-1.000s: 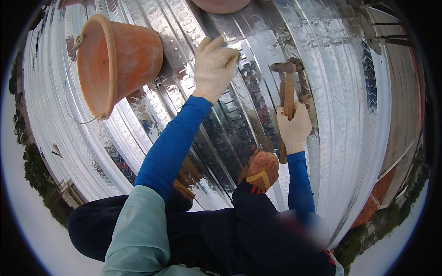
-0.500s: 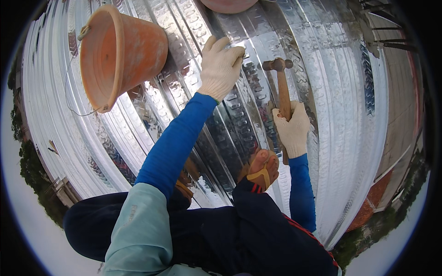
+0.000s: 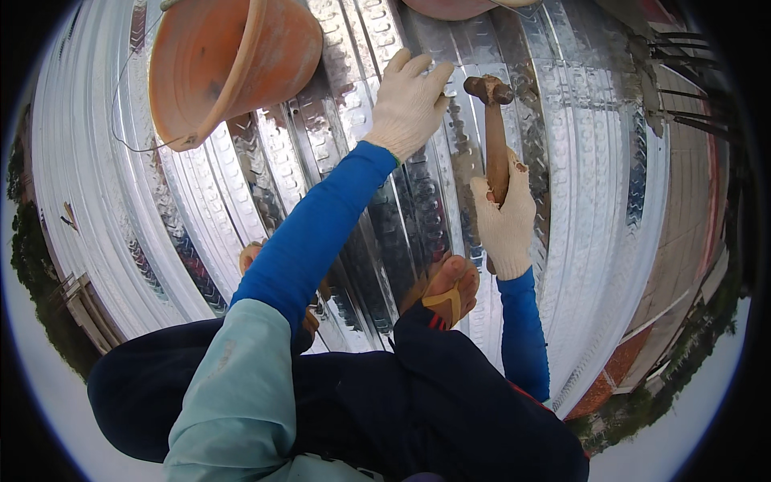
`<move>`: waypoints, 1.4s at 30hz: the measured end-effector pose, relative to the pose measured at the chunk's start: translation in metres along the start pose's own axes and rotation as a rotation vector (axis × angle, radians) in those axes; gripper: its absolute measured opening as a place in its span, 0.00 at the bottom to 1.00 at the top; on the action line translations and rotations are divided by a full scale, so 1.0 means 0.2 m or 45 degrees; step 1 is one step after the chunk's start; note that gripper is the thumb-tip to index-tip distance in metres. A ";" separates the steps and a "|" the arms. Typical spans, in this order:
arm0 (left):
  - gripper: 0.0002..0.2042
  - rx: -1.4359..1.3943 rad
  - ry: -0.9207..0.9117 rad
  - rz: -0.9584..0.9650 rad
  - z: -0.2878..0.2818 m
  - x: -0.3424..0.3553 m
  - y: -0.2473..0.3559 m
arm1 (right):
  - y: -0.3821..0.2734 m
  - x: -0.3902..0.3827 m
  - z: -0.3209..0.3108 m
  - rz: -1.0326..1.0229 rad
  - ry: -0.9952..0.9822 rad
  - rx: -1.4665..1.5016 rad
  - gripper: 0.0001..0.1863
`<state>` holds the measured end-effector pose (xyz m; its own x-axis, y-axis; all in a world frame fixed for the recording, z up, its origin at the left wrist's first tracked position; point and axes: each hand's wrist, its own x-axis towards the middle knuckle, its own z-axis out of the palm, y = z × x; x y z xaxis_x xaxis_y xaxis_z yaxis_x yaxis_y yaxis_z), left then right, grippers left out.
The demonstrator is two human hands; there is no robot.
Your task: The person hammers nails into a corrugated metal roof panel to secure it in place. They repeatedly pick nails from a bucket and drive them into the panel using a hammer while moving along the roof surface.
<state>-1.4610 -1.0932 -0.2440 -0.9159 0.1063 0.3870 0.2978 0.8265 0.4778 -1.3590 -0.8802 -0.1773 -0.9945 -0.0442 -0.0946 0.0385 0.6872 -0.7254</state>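
My right hand (image 3: 508, 221), in a white knitted glove, is closed around the wooden handle of a hammer (image 3: 496, 145). The hammer's rusty head (image 3: 488, 90) points away from me, raised over the metal sheets. My left hand (image 3: 407, 108), gloved the same way, reaches forward over the ribbed, shiny metal decking (image 3: 385, 233). Its fingers are apart and bent a little, with the thumb to the right; nothing shows in them. The tips sit just left of the hammer head. Whether they touch the metal, I cannot tell.
A worn orange bucket (image 3: 277, 56) lies tipped at the far left, its wire handle loose. A second round container (image 3: 450, 6) is cut off at the top edge. My sandalled foot (image 3: 451, 289) stands between my arms. Dark rods (image 3: 683, 88) stick out at the far right.
My left hand has shifted forward and right, its thumb and fingers looking more spread. The hammer head has come up slightly. The bucket sits higher in view as the view shifts.
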 end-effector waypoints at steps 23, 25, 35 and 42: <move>0.28 -0.258 0.202 -0.340 -0.12 -0.06 0.04 | -0.18 0.06 0.02 0.007 -0.124 -0.125 0.34; 0.29 -0.245 0.324 -0.376 -0.10 -0.07 0.03 | -0.23 0.06 0.00 -0.037 -0.099 -0.109 0.34; 0.19 -0.222 0.339 -0.413 -0.07 -0.02 0.07 | -0.20 0.07 -0.04 0.110 -0.244 -0.329 0.36; 0.24 -0.264 0.235 -0.478 -0.15 -0.02 0.02 | -0.25 0.09 0.00 -0.075 -0.156 -0.185 0.35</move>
<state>-1.4470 -1.1067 -0.2194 -0.9129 -0.2947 0.2824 0.0198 0.6590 0.7519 -1.3798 -0.9153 -0.1417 -0.9750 -0.1696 -0.1435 -0.0430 0.7776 -0.6273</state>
